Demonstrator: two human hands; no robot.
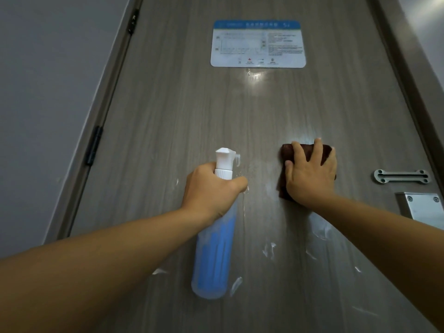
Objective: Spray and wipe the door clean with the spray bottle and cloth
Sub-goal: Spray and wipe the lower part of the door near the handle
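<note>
A grey-brown wood-grain door point(192, 104) fills the view. My left hand point(211, 191) grips the neck of a translucent spray bottle point(216, 258) with blue liquid and a white nozzle, which points at the door. My right hand point(310, 174) lies flat with spread fingers on a folded dark brown cloth point(286, 151) and presses it against the door, to the right of the bottle. Wet streaks and droplets glisten on the door below and between the hands.
A white and blue notice sign point(258, 44) is stuck high on the door. A metal latch plate point(402, 176) and a metal lock plate point(422, 207) sit at the right edge. Black hinges point(93, 146) join the door to the frame on the left, beside a grey wall point(48, 92).
</note>
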